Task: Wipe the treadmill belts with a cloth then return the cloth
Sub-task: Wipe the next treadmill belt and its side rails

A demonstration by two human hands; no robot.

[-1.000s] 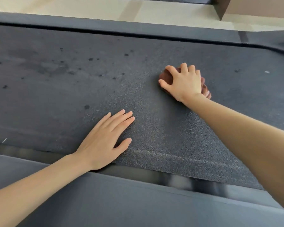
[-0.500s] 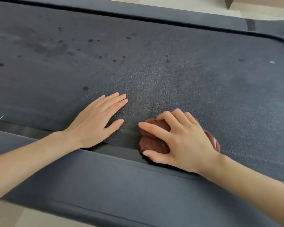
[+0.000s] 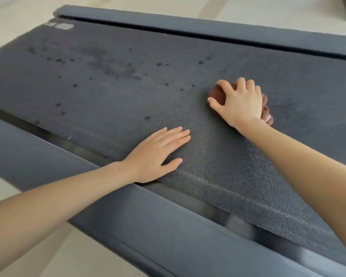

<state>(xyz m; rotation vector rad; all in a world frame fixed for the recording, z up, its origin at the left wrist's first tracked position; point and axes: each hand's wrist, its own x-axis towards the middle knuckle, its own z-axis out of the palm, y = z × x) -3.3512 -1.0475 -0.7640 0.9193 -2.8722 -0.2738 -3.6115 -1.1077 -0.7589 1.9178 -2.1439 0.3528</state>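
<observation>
The right hand (image 3: 240, 103) curls over the cloth (image 3: 217, 95), pressing it mid-belt, right of centre. The left hand (image 3: 155, 154) lies flat nearer, fingers straight. Dark grainy treadmill belt (image 3: 108, 90), spots (image 3: 74, 85) on its left, grey side rail (image 3: 148, 226) near, pale floor (image 3: 16, 19) beyond. The cloth's reddish-brown, bunched up.

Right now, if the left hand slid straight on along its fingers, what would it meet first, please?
The left hand would cross bare belt, then likely meet the right hand gripping the brown cloth, near its thumb.
</observation>
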